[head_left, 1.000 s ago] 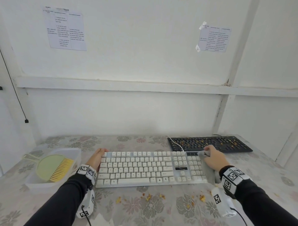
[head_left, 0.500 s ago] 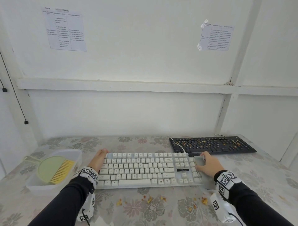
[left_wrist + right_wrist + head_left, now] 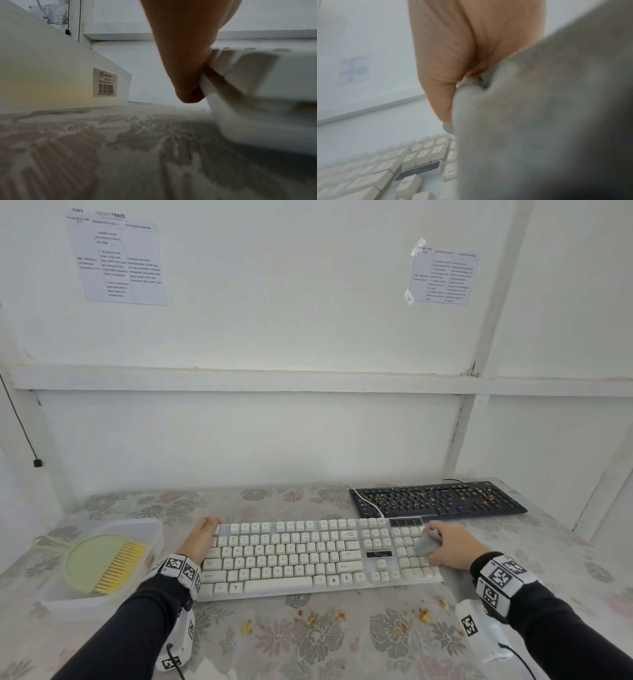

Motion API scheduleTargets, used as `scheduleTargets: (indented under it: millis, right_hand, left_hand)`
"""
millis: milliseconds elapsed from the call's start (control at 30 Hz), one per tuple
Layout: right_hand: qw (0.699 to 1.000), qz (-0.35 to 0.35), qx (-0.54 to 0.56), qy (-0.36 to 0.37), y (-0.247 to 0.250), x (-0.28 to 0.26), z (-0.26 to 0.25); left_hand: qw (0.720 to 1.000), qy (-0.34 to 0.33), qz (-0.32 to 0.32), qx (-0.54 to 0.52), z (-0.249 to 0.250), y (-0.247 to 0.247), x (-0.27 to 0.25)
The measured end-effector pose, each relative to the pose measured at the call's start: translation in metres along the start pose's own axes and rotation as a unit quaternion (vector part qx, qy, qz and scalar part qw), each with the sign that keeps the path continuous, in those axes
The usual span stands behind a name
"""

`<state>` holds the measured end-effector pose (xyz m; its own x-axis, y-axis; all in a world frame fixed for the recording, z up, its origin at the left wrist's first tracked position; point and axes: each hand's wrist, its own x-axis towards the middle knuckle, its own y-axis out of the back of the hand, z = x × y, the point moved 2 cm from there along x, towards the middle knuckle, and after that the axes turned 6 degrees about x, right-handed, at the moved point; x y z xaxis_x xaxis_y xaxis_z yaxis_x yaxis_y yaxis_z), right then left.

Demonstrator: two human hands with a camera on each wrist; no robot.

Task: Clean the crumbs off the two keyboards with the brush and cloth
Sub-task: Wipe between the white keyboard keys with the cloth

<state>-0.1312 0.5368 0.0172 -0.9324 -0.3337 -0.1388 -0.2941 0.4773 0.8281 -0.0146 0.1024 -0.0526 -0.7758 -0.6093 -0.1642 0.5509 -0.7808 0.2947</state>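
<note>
A white keyboard [image 3: 291, 556] lies across the table in front of me. My left hand [image 3: 202, 537] rests flat against its left end, fingers straight; the left wrist view shows the left hand [image 3: 185, 54] touching the white keyboard's edge [image 3: 257, 81]. My right hand [image 3: 448, 549] grips a bunched grey cloth [image 3: 426, 546] on the number pad. In the right wrist view the cloth [image 3: 539, 121] fills the right side under the right hand [image 3: 453, 54], above the keys [image 3: 376, 175]. A black keyboard [image 3: 438, 501] strewn with orange crumbs sits behind at the right. A yellow-bristled brush [image 3: 120, 568] lies in a tub.
The clear plastic tub [image 3: 154, 529] at the left also holds a green dustpan [image 3: 89, 563]. Loose crumbs [image 3: 311, 618] are scattered on the flowered tablecloth in front of the white keyboard. A white cable [image 3: 368, 501] runs over the black keyboard's left end. The wall stands close behind.
My right hand has drawn the cloth from the white keyboard's far right corner toward me over the number pad, and the cloth is now bunched. The left hand has stayed put.
</note>
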Motion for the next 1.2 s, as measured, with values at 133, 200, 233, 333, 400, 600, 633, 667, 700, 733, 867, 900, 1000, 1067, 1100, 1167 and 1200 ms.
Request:
scheduleTargets:
  millis: [133, 200, 233, 333, 400, 600, 633, 667, 700, 733, 867, 900, 1000, 1067, 1100, 1167, 1200]
  right_hand:
    - [0.998, 0.038, 0.029, 0.032, 0.000, -0.001, -0.004]
    - [0.998, 0.051, 0.035, 0.029, -0.004, -0.001, -0.004]
    - [0.997, 0.059, 0.037, 0.024, -0.006, -0.001, -0.004]
    - [0.991, 0.111, 0.072, 0.007, -0.006, 0.002, -0.004]
    - [0.988, 0.132, 0.083, -0.002, -0.004, 0.006, -0.005]
    - [0.987, 0.152, 0.038, 0.019, -0.010, 0.022, -0.017]
    - [0.988, 0.148, 0.026, 0.027, -0.014, 0.024, -0.019]
    - [0.990, 0.136, 0.013, 0.034, -0.018, 0.025, -0.021]
    - [0.993, 0.117, -0.006, 0.035, -0.021, 0.025, -0.022]
    - [0.995, 0.094, -0.029, 0.035, -0.024, 0.024, -0.023]
    - [0.996, 0.007, -0.090, 0.008, -0.030, 0.014, -0.022]
    - [0.995, -0.017, -0.102, -0.007, -0.030, 0.011, -0.021]
    - [0.995, -0.024, -0.097, -0.029, -0.022, 0.008, -0.022]
    - [0.998, 0.050, -0.044, -0.003, -0.015, 0.012, -0.027]
    - [0.996, 0.093, -0.014, 0.009, -0.014, 0.015, -0.030]
    - [0.992, 0.122, 0.026, 0.013, -0.017, 0.020, -0.037]
    - [0.993, 0.111, 0.023, 0.016, -0.021, 0.023, -0.038]
  left_hand:
    - [1.000, 0.001, -0.002, -0.007, 0.001, 0.000, -0.002]
    - [1.000, 0.000, -0.002, -0.007, 0.002, 0.000, -0.003]
    - [1.000, -0.001, -0.001, -0.003, 0.002, 0.000, -0.003]
    - [1.000, -0.005, 0.000, 0.010, 0.002, 0.001, -0.004]
    - [1.000, -0.007, 0.001, 0.013, 0.003, 0.001, -0.005]
    - [1.000, -0.016, 0.003, 0.024, 0.005, -0.002, -0.005]
    - [1.000, -0.017, 0.003, 0.024, 0.005, -0.002, -0.005]
    - [1.000, -0.019, 0.003, 0.024, 0.005, -0.002, -0.006]
    - [0.999, -0.021, 0.005, 0.024, 0.006, -0.003, -0.006]
    - [0.999, -0.023, 0.006, 0.026, 0.006, -0.003, -0.007]
    - [0.999, -0.031, 0.012, 0.031, 0.007, -0.003, -0.007]
    - [0.999, -0.032, 0.013, 0.029, 0.007, -0.004, -0.007]
    - [0.999, -0.032, 0.014, 0.022, 0.008, -0.005, -0.007]
    - [1.000, -0.022, 0.009, 0.013, 0.007, -0.004, -0.007]
    - [1.000, -0.018, 0.008, 0.010, 0.006, -0.004, -0.006]
    - [1.000, -0.014, 0.008, 0.011, 0.006, -0.002, -0.007]
    - [1.000, -0.016, 0.009, 0.017, 0.007, -0.002, -0.007]
